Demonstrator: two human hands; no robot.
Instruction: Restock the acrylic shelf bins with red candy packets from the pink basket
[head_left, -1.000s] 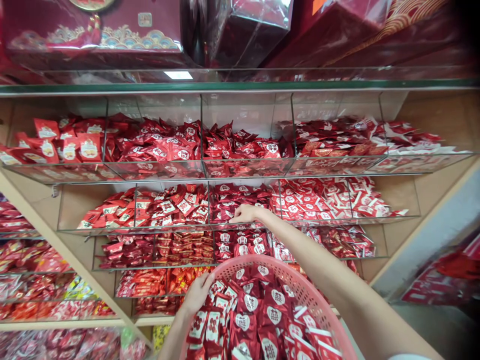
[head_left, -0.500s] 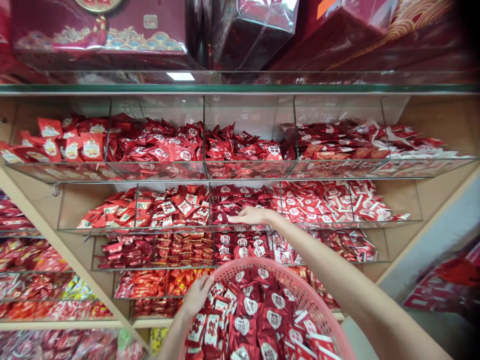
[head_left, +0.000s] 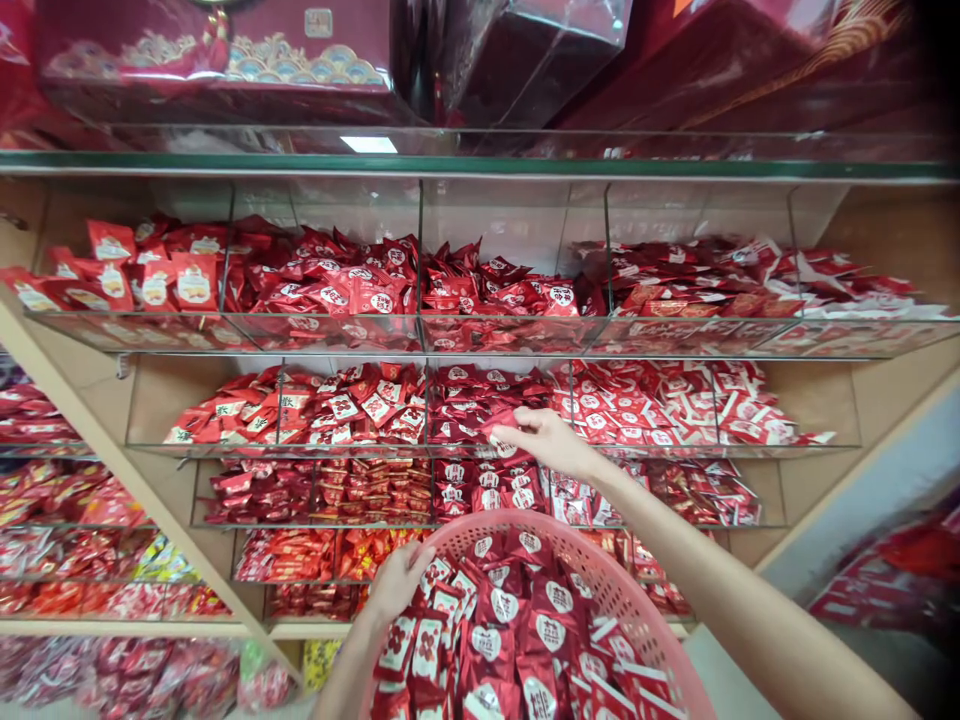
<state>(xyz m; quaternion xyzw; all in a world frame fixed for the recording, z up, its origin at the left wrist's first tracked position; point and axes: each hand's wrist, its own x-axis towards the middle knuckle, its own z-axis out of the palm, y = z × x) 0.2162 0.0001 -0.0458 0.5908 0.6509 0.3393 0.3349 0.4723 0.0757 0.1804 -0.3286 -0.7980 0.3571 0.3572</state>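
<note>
My left hand is closed on the left rim of a pink plastic basket. Inside the basket lie many small wrapped sweets: dark red packets with white heart labels, flower-patterned packets on the left, and red-and-white ones on the right. Above the basket, at the middle shelf's glass front, my right hand pinches a dark red candy packet. Behind it sits a compartment of similar dark red packets.
Tiered glass shelves hold red candy packets in divided compartments. A wooden upright slants down at the left, with more sweets beyond it. Large dark red gift boxes stand on the top glass. Bagged sweets lie at the lower left.
My right hand has taken hold of a dark red candy packet and lifted it to the shelf's front edge, shifting slightly right. My left hand stays on the basket rim.
</note>
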